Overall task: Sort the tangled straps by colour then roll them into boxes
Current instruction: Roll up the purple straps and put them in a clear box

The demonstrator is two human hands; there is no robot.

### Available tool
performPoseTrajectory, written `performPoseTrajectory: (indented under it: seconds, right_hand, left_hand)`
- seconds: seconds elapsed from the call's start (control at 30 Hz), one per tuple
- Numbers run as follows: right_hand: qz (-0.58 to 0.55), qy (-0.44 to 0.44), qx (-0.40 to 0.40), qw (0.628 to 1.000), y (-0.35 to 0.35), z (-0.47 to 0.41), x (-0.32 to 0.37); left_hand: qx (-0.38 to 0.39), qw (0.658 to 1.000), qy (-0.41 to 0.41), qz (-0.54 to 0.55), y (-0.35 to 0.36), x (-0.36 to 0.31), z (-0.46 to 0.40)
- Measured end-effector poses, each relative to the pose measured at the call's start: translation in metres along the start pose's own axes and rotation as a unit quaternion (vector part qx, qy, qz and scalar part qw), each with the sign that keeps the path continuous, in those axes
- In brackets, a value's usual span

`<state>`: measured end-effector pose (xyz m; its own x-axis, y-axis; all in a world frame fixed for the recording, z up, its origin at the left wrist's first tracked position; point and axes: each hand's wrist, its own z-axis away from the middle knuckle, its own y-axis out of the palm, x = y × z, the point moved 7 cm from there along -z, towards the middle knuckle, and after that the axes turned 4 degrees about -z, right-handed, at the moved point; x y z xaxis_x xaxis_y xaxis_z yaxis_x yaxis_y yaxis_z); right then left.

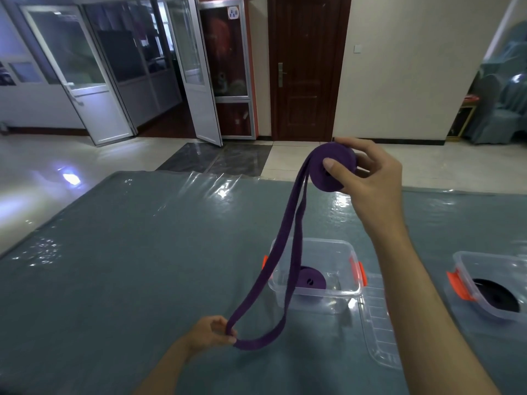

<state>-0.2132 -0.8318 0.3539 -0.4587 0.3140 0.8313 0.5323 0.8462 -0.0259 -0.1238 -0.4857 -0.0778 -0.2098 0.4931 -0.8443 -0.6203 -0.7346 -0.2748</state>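
My right hand (pixel 368 178) holds a partly rolled purple strap (pixel 330 166) up high, thumb on the roll's face. Two loose lengths hang down from the roll to a loop that my left hand (pixel 212 333) pinches just above the table. Below the hanging strap stands a clear plastic box (pixel 339 250) with orange clips, holding one rolled purple strap (pixel 309 280). At the right edge a second clear box (pixel 467 269) with orange clips holds a rolled black strap (pixel 497 296).
The table (pixel 128 266) has a grey-green cloth under glossy clear plastic. A clear lid (pixel 376 334) lies flat in front of the purple box, partly under my right forearm. Beyond the table's far edge are tiled floor, glass doors and a brown door.
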Motion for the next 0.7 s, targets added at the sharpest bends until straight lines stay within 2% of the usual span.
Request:
performPoseTrajectory:
  seconds: [0.1,0.17,0.23,0.47,0.6,0.7]
  right_hand:
    - [0.007,-0.001,0.005,1.000,-0.001,0.000,-0.001]
    - [0.012,-0.005,0.010,1.000,-0.001,0.000,-0.002]
    - [0.007,-0.009,0.014,1.000,0.000,0.001,-0.002]
    - [0.009,-0.054,0.064,0.996,0.011,0.004,0.014]
    - [0.002,-0.067,0.067,0.996,0.010,0.003,0.017]
    - [0.020,-0.073,0.070,0.995,0.007,0.001,0.016]
  left_hand:
    - [-0.094,0.995,-0.021,-0.035,-0.014,0.000,-0.004]
    - [-0.189,0.979,-0.030,-0.071,-0.029,-0.001,-0.008]
    - [-0.245,0.963,-0.028,-0.110,-0.037,-0.004,-0.007]
    - [-0.273,0.928,0.023,-0.253,-0.047,-0.010,-0.014]
    - [-0.351,0.911,0.053,-0.209,-0.053,-0.018,0.002]
    - [-0.386,0.909,-0.029,-0.155,-0.061,-0.014,0.014]
